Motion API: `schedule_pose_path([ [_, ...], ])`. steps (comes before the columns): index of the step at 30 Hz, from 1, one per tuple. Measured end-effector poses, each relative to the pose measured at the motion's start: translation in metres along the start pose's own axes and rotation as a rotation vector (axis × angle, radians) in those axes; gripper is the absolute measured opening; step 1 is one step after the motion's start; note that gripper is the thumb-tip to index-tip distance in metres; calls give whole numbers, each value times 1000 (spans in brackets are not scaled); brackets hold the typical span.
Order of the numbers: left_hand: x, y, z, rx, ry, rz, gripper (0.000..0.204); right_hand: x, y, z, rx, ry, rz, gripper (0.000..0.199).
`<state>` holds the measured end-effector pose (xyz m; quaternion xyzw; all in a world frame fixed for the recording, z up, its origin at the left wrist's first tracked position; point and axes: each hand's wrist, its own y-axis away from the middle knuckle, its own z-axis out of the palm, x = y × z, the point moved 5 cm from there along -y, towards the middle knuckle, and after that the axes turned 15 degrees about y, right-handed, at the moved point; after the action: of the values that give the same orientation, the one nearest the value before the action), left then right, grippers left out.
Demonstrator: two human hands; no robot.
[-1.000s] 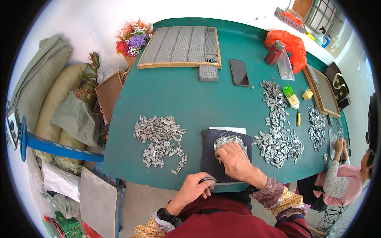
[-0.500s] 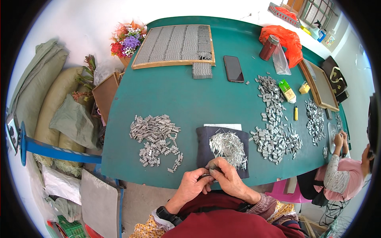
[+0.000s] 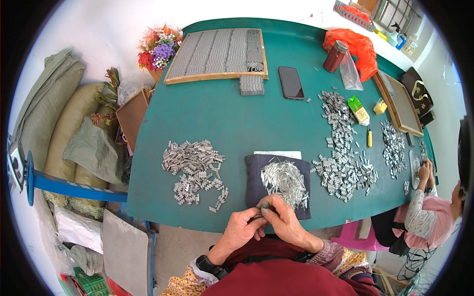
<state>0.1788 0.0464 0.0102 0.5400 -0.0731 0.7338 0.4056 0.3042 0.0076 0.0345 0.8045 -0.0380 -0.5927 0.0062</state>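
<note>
My left hand point(image 3: 241, 227) and my right hand point(image 3: 283, 220) meet at the table's near edge, fingers pinched together. Between them is a small dark grey piece, mostly hidden by the fingers. Just beyond lies a dark cloth pad point(image 3: 253, 183) bearing a heap of thin silvery metal pins point(image 3: 285, 182). To the left is a pile of small grey toothed metal pieces point(image 3: 193, 160). A larger spread of similar toothed pieces point(image 3: 343, 170) lies right of the pad.
On the green table point(image 3: 222, 118) are a wooden-framed tray point(image 3: 212, 54) of packed metal rows, a phone point(image 3: 291, 83), a red flask point(image 3: 335, 56) and a yellow-handled screwdriver point(image 3: 369, 139). A co-worker point(image 3: 428, 217) sits at the right edge, hands over small parts.
The view has shifted very slightly. Both my hands stay pinched together in the same place, with barely any finger movement.
</note>
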Motion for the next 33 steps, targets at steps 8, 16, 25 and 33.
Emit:
schedule_pose_path([
  [8,-3,-1,-1,-4,57,-17,11,2,-1,2,8,-20,0,6],
  [16,-6,-2,1,-21,107,-46,12,9,0,1,32,64,-21,7],
  [25,-7,-4,3,-47,125,-69,12,-24,14,-14,158,742,-498,28],
  [33,1,1,11,-41,77,-110,12,-22,32,-18,112,878,-567,61],
])
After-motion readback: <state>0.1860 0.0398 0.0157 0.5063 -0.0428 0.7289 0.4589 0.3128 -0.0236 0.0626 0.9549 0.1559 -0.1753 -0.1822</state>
